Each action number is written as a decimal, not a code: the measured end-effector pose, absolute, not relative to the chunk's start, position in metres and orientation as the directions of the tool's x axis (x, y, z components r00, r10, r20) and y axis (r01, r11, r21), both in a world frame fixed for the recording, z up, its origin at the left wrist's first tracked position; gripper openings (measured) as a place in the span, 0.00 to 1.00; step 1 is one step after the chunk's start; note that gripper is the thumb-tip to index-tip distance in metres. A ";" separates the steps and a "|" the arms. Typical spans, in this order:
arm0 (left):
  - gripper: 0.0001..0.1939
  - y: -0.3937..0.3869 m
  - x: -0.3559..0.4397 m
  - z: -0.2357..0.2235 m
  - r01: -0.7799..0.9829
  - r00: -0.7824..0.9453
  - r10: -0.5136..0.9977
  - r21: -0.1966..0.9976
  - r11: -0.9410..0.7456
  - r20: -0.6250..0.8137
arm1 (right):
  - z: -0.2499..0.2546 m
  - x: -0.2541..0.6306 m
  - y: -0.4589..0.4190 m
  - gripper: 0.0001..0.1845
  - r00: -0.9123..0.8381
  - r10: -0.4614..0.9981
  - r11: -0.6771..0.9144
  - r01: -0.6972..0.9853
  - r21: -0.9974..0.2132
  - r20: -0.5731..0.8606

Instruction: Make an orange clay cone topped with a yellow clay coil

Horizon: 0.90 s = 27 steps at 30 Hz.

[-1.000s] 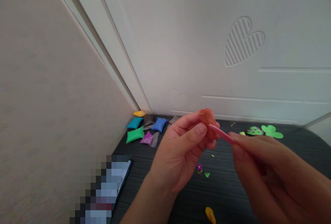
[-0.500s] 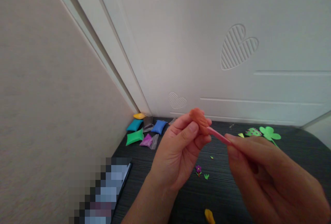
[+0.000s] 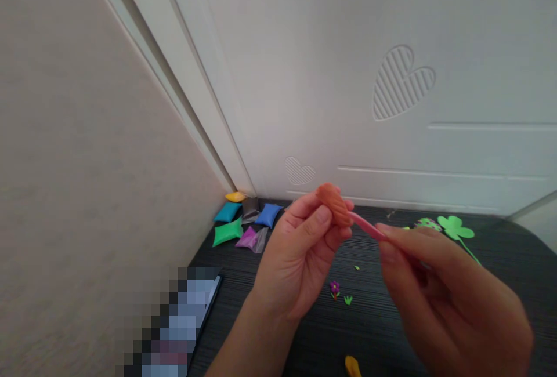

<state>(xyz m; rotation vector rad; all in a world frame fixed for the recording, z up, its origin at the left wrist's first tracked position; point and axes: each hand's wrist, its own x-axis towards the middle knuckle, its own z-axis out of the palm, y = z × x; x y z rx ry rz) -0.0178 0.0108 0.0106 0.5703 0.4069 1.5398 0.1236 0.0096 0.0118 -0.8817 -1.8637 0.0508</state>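
Note:
A piece of orange modelling clay [image 3: 333, 204] with grooved lines on its face is pinched between the thumb and fingers of my left hand [image 3: 300, 249]. My right hand [image 3: 444, 290] grips a slim pink modelling tool [image 3: 366, 227] between thumb and forefinger. The tool's tip touches the right edge of the clay. Below my hands on the dark table lie a small purple clay flower [image 3: 335, 287], a tiny green clay leaf piece [image 3: 348, 300] and a yellow clay piece [image 3: 353, 366].
Several clay packets, among them a green one [image 3: 227, 232] and a blue one [image 3: 268, 215], lie at the table's back left. A blurred-out phone or tablet [image 3: 183, 322] is at the left. A green clover shape [image 3: 455, 227] stands at the back right, before a white panel [image 3: 304, 75] with hearts.
My right hand and the pink tool have shifted slightly left. The orange clay has turned a little, showing more of its grooved face; my left hand keeps its hold.

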 end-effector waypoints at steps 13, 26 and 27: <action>0.09 0.008 -0.012 0.012 -0.730 -0.058 0.975 0.657 -0.187 0.214 | 0.018 0.122 0.003 0.08 -0.143 0.670 0.645 0.599 -0.475 0.729; 0.09 0.011 -0.011 0.008 -0.670 -0.142 0.972 0.705 -0.233 0.186 | 0.011 0.118 0.008 0.09 -0.132 0.641 0.668 0.581 -0.465 0.757; 0.09 0.011 -0.012 0.008 -0.670 -0.143 0.970 0.702 -0.243 0.199 | 0.012 0.118 0.007 0.09 -0.120 0.652 0.658 0.580 -0.481 0.748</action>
